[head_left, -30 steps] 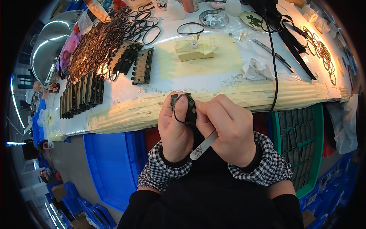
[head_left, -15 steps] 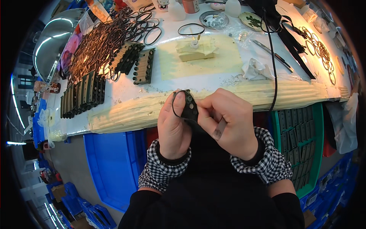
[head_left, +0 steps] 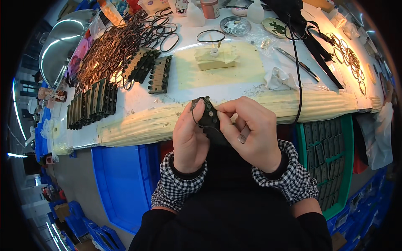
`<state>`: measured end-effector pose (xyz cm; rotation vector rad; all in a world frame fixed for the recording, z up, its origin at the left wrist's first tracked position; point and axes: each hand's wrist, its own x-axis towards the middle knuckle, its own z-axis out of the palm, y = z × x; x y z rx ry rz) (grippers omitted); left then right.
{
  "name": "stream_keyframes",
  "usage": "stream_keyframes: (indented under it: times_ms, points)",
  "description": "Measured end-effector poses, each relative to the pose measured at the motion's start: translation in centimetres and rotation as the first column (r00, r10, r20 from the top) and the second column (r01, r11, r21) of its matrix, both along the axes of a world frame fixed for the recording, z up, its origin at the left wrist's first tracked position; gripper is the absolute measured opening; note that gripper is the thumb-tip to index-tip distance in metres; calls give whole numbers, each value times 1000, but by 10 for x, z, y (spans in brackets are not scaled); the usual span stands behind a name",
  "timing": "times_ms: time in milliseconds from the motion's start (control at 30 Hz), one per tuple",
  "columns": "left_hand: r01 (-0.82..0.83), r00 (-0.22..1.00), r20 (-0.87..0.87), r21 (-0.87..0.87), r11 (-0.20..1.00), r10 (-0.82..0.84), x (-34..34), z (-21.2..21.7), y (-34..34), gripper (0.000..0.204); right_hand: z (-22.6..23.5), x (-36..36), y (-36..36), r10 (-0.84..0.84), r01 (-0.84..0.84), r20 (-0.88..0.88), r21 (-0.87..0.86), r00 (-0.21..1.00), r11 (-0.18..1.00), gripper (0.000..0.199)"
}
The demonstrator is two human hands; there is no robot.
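Dark, studded rectangular strip [head_left: 208,119] with a thin black elastic loop [head_left: 195,119] hanging at its left edge — it sits between both hands, held up in front of the near edge of the white tabletop [head_left: 234,90]. Left hand [head_left: 189,140] is curled about the strip's left side, thumb pressed against it. Right hand [head_left: 251,131] is closed too, its fingertips [head_left: 222,113] pinching the strip's upper right corner, and a slim silvery tool [head_left: 243,134] lies tucked along its fingers. Both wrists wear black-and-white checked cuffs.

On the tabletop beyond, a pale yellow-green mat [head_left: 222,67] carries a small cream block [head_left: 214,58]. To the left lie rows of similar dark studded strips [head_left: 161,74] and a tangle of brownish loops [head_left: 113,46] — more strips stand stacked farther left [head_left: 90,104]. A crumpled white cloth [head_left: 278,77] rests to the right of the mat, near a black cable [head_left: 298,71] that runs down over the table edge. Below the table stand a blue plastic crate [head_left: 121,180] on the left and a green crate [head_left: 347,163] holding more strips on the right.
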<state>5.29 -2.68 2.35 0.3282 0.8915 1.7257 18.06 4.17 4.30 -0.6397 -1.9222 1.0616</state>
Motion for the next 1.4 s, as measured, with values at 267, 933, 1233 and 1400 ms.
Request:
stream_keyframes:
  times_ms: [267,933,1233,1400]
  points:
    - [-21,999,49,49,999,18,-1,3,-3,21,2,-9,-8,-31,34,-111,23,993,999,14]
    - [1,1000,-18,157,988,2,2,-5,-8,23,5,-8,-10,-91,95,-49,85,995,992,13]
    - [-124,873,-442,205,971,205,21,-7,-5,22,-3,-7,-2,-148,115,102,273,984,955,17]
    - [-133,887,-412,202,970,208,22,-4,-4,20,7,-5,-2,-71,61,80,121,994,991,16]
